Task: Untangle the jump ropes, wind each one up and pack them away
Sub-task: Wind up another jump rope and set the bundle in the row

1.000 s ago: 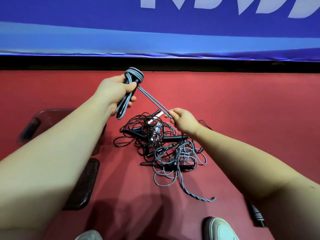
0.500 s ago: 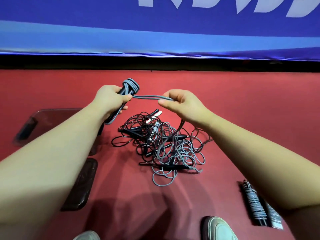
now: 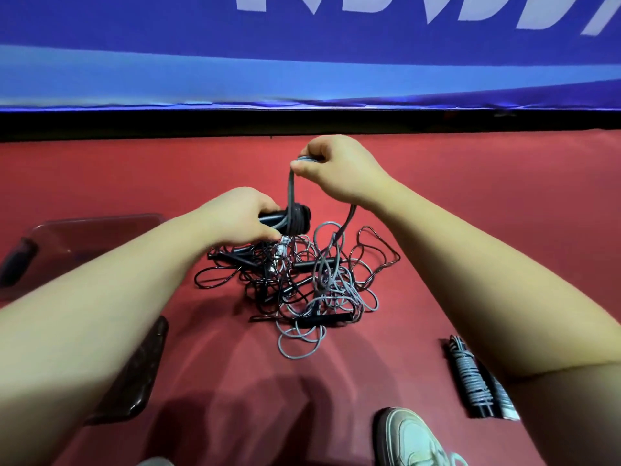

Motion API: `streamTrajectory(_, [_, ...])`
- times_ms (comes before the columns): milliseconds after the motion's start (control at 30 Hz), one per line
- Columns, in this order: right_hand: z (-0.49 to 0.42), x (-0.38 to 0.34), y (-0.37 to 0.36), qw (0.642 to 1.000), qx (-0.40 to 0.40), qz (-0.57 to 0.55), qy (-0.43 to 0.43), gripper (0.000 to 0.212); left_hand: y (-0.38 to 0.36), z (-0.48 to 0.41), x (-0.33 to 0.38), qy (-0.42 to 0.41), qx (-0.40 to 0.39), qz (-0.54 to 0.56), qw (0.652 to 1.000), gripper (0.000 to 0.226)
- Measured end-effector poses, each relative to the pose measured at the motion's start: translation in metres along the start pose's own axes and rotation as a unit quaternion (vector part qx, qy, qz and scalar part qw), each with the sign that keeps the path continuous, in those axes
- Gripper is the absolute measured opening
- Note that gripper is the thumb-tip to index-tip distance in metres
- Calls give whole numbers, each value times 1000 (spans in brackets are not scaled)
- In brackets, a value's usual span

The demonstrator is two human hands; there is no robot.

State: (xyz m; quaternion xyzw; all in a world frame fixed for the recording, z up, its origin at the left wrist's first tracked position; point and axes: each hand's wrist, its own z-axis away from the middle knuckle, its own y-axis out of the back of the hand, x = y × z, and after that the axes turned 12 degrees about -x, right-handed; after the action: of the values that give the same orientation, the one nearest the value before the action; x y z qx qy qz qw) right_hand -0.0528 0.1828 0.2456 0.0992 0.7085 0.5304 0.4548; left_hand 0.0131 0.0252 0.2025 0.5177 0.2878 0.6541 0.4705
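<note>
One grey rope [image 3: 289, 190] runs from the handles [image 3: 274, 217] gripped in my left hand [image 3: 235, 215] up to my right hand [image 3: 336, 171], pinching it just above. Each turn should land snug beside the last, slack drawn gently from the tangle [image 3: 302, 280] below my fingers, so no knot follows.

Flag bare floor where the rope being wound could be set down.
Free: red floor between the tangled pile, the shoe and the dark lid; also the strip along the black wall base. Crowded: the pile itself, and beside the wound bundle at right.
</note>
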Motion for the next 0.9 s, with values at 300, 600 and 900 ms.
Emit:
streamTrajectory(300, [6,29,15,966,-224,-104,-82,22,1,24,25,-166,-60,-79,981,50])
streamTrajectory(600, [22,78,-11,803,-425,-405,-100,17,5,33,45,-165,26,23,986,43])
streamTrajectory(900, [3,70,-54,866,-215,-451,-13,15,1,21,28,-93,34,392,915,18])
